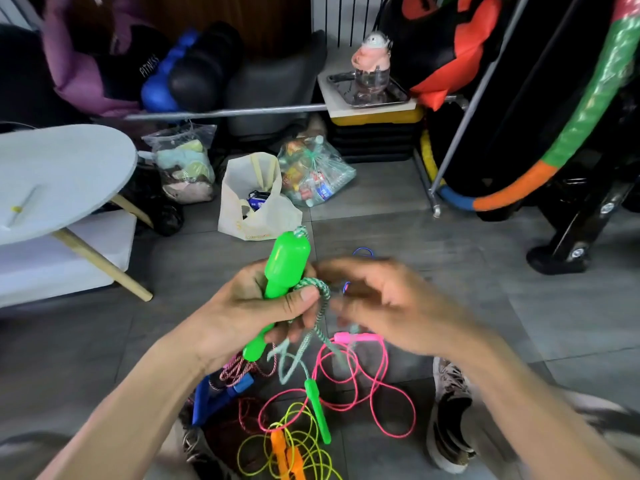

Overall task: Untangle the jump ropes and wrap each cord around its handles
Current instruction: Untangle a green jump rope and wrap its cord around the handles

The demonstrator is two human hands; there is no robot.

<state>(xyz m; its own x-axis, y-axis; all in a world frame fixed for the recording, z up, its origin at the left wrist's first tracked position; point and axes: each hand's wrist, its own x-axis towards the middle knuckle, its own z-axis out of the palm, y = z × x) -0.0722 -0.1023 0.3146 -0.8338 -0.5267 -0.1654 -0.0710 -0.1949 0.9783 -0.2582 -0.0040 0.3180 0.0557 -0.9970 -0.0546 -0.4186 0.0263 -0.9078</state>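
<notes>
Gripping the green handle (285, 268) upright in our left hand (249, 306), we kept its thick end clear above the fist, which we judged left the narrow shaft free to take the turns of cord; our thumb pressed the green-and-white braided cord (320, 299) against that shaft, seemingly to stop a turn from slipping; the cord looped beside the thumb and then dropped toward the floor, where its second green handle (317, 410) lay among the other ropes, so this rope was only partly gathered; our right hand (384, 299) hovered just beside the loop, but it was smeared by motion, and we could not tell whether its fingers pinched the cord or merely reached for it; below, the pink rope (374, 382) sprawled in open coils with its pink handle (346, 337) near the hanging braid, the yellow rope (298, 441) lay coiled around its orange handles (284, 452), and a red-and-white cord (239, 370) lay bunched against blue handles (221, 393); whether those cords crossed or knotted one another we could not make out; our left forearm hid part of the blue handles, and the frame's lower edge cut off the yellow coils; a small blue loop (363, 251) showed beyond our right hand, its nature unclear.
</notes>
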